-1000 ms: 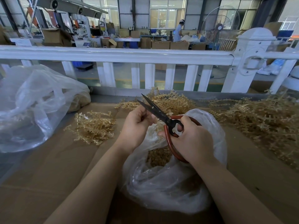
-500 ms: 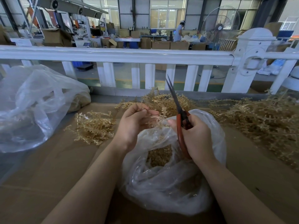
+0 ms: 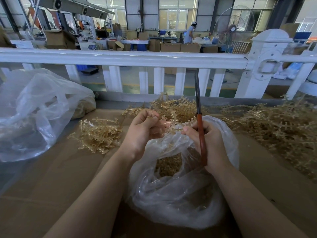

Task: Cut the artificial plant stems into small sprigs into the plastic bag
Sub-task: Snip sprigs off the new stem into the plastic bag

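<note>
- Far left of the bench [image 3: 51,182]: a large clear plastic bag [image 3: 34,114], crumpled, lay slumped with some tan material showing at its far end.
- Just right of it, a small heap of tan artificial sprigs [image 3: 99,134] rested on the brown cardboard that covered the bench.
- My left hand [image 3: 142,131] was curled, thumb and fingertips pinching one end of a pale plastic stem [image 3: 171,125], held above the mouth of the bag.
- The stem arched across the gap between my two hands, its side twigs sticking upward.
- Below and between my hands stood the small clear plastic bag [image 3: 171,200], mouth open upward, with a mound of cut sprigs [image 3: 169,164] visible inside.
- Behind my hands, a pile of uncut stems [image 3: 173,107] lay against the far edge of the bench.
- My right hand [image 3: 209,145] was wrapped round the red handles of the scissors [image 3: 199,127], and its thumb and forefinger also touched the other end of the stem.
- The scissors stood nearly upright, dark blades together and pointing up past the white railing [image 3: 123,57].
- Far right: a much bigger heap of tan stems [image 3: 274,127] spread over the bench to the edge of view.
- Beyond the railing: workshop floor, cartons, a standing fan [image 3: 233,30], one person at a distant table.
</note>
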Motion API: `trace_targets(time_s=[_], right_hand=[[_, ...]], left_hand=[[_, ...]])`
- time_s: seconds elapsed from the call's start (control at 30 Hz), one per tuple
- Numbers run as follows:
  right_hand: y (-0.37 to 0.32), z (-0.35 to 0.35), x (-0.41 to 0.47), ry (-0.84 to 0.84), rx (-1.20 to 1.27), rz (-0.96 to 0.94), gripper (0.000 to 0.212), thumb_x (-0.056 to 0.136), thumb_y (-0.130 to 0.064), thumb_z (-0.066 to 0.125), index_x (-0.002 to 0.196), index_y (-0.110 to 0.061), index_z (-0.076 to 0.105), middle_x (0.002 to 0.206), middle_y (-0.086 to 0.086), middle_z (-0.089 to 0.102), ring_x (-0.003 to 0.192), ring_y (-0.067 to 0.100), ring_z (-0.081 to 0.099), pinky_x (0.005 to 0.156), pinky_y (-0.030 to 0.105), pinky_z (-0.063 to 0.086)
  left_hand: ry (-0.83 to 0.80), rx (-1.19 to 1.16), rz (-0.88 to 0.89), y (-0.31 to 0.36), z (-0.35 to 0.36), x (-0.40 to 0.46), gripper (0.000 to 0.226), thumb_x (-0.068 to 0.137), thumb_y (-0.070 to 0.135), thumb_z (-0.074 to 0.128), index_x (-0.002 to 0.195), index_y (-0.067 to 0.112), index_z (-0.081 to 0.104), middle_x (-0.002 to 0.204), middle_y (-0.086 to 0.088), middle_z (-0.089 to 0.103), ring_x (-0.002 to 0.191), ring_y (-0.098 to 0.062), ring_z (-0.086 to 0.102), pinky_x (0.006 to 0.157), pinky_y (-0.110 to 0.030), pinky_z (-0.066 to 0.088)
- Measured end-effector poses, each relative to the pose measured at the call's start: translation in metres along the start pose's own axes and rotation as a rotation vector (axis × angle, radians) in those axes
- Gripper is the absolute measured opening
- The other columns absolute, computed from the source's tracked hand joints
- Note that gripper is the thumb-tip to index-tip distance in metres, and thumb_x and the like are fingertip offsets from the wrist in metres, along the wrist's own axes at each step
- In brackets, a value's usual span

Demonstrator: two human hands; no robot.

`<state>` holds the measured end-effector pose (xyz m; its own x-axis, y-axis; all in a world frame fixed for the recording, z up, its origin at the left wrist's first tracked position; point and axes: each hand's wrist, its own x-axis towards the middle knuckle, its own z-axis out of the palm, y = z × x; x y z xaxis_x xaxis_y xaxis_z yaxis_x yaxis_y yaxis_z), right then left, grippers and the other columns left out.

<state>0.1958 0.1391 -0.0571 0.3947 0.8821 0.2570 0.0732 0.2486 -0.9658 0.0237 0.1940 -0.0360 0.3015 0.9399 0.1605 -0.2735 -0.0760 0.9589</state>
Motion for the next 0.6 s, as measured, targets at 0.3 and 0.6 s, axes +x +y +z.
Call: trace_targets(time_s=[0.3, 0.6], right_hand=[[-0.0031, -0.003, -0.002, -0.084, 0.147, -0.001, 0.023, 0.085, -0.005, 0.076, 0.08, -0.015, 0.055, 0.057, -0.01, 0.05, 0.044, 0.003, 0.045, 0.045, 0.014, 0.041], [-0.0028, -0.0013, -0.0026, -0.042, 0.111, 0.009, 0.022, 0.084, -0.007, 0.077, 0.083, -0.017, 0.058, 0.053, -0.014, 0.054, 0.045, 0.0, 0.052, 0.046, 0.012, 0.041]], left_hand=[[-0.091, 0.035, -0.023, -0.0035, -0.0001, 0.0014, 0.026, 0.083, 0.013, 0.071, 0.086, 0.016, 0.046, 0.072, 0.0, 0.067, 0.068, -0.018, 0.061, 0.063, -0.029, 0.047], [-0.195, 0.144, 0.042, -0.0069, 0.0036, -0.0018, 0.045, 0.078, -0.021, 0.066, 0.084, 0.013, 0.037, 0.071, -0.015, 0.067, 0.063, -0.02, 0.066, 0.06, -0.024, 0.049]])
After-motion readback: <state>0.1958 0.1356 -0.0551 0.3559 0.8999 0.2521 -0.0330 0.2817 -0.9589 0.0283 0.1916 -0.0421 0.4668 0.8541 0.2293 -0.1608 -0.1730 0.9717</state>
